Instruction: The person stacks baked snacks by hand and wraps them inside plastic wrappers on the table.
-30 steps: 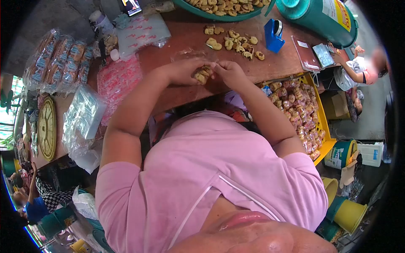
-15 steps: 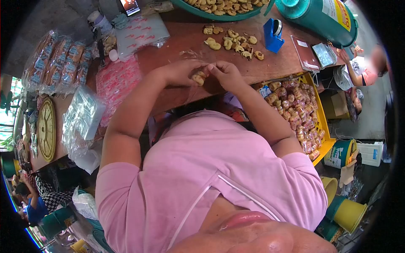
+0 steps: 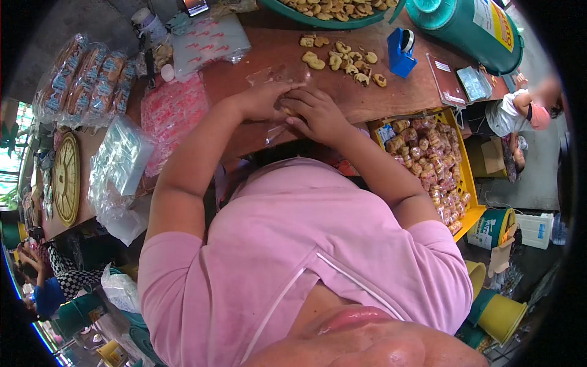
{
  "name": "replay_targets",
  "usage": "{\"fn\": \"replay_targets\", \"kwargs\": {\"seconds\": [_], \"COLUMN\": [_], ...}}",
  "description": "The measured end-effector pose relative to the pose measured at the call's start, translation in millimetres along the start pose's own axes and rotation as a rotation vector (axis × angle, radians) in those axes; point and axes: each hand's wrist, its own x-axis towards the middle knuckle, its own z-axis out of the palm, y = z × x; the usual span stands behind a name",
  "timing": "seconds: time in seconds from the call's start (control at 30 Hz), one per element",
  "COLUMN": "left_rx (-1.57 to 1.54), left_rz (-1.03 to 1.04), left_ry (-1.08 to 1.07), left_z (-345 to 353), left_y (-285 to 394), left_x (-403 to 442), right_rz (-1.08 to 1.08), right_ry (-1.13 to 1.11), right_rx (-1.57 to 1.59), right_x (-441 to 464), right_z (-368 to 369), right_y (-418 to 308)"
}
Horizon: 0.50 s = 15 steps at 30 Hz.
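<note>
Close together at the table's near edge, my hands are closed around a small stack of cookies in clear plastic wrap, mostly hidden by the fingers. My left hand grips it from the left. My right hand curls over it from the right, fingers overlapping the left fingertips. Clear plastic film lies just beyond the fingers, and another bit hangs below them. Past my hands, several loose curved cookies lie on the brown table. A blue tape dispenser stands to their right.
On my right is a yellow crate of wrapped cookie packs. A green basin of cookies and a green bucket stand at the back. Pink-printed plastic and bagged goods lie left. A person sits at right.
My right hand has turned and folded over the cookie stack, which showed more before. Both hands have come closer together, and the view has shifted slightly.
</note>
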Motion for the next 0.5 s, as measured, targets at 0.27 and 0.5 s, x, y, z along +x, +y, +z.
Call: {"fn": "replay_targets", "kwargs": {"seconds": [0.27,0.5], "left_rx": [0.181,0.162], "left_rz": [-0.127,-0.435], "left_ry": [0.138,0.276], "left_z": [26,30], "left_y": [-38,-13], "left_x": [-6,-68], "right_rz": [-0.066,-0.012], "right_ry": [0.057,0.010], "right_rx": [-0.014,-0.072], "right_x": [17,23], "right_z": [22,30], "right_y": [12,12]}}
